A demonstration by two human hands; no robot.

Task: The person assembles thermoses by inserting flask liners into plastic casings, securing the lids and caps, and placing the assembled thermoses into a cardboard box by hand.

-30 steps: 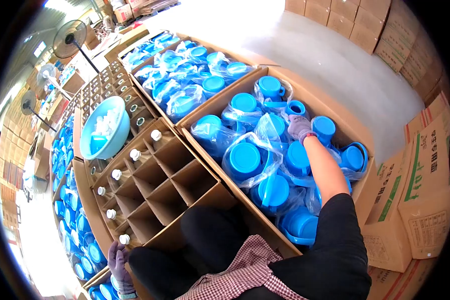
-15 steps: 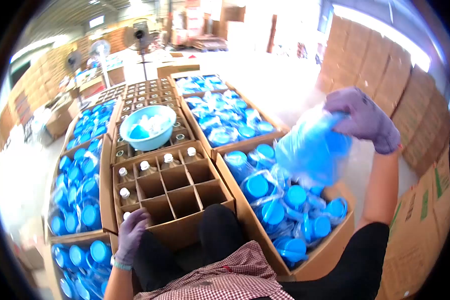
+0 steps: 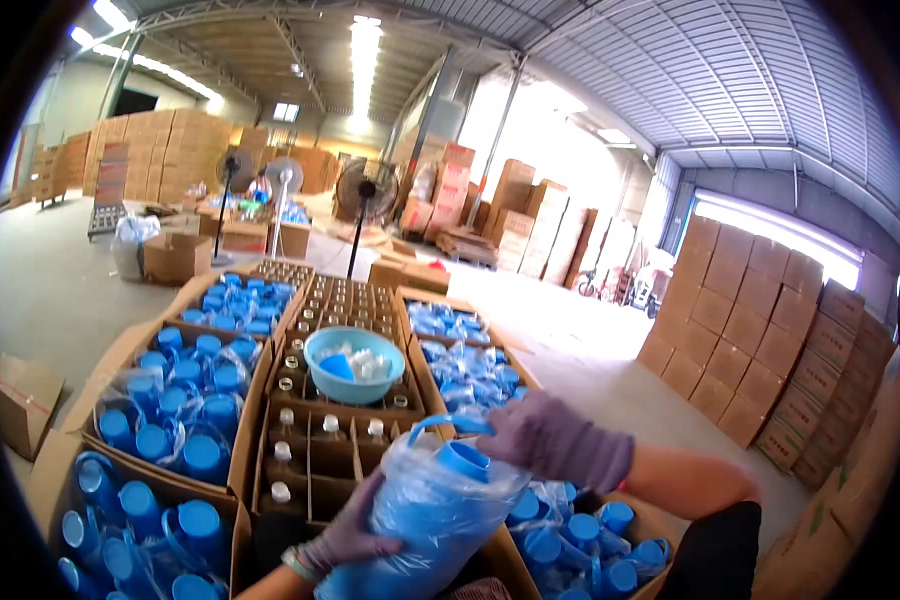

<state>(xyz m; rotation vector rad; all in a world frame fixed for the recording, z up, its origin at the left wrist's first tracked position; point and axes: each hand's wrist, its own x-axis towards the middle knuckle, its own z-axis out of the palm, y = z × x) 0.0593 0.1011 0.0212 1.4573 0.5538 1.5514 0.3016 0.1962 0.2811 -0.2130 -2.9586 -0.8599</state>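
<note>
Around you spreads a warehouse (image 3: 610, 365), with stacked cartons (image 3: 735, 310) to your right. Nearer, the divided box (image 3: 332, 468) stands just beyond the wrapped blue container (image 3: 425, 525), which you hold tilted before your body. Your left hand (image 3: 355, 525) curls round its side; your right hand (image 3: 545, 440) is closed at its top, by the loop handle (image 3: 445, 421), though on handle or film you cannot tell. Slick film (image 3: 400, 458) could let the container slip from your left palm; a hard right-hand tug could tear it.
</note>
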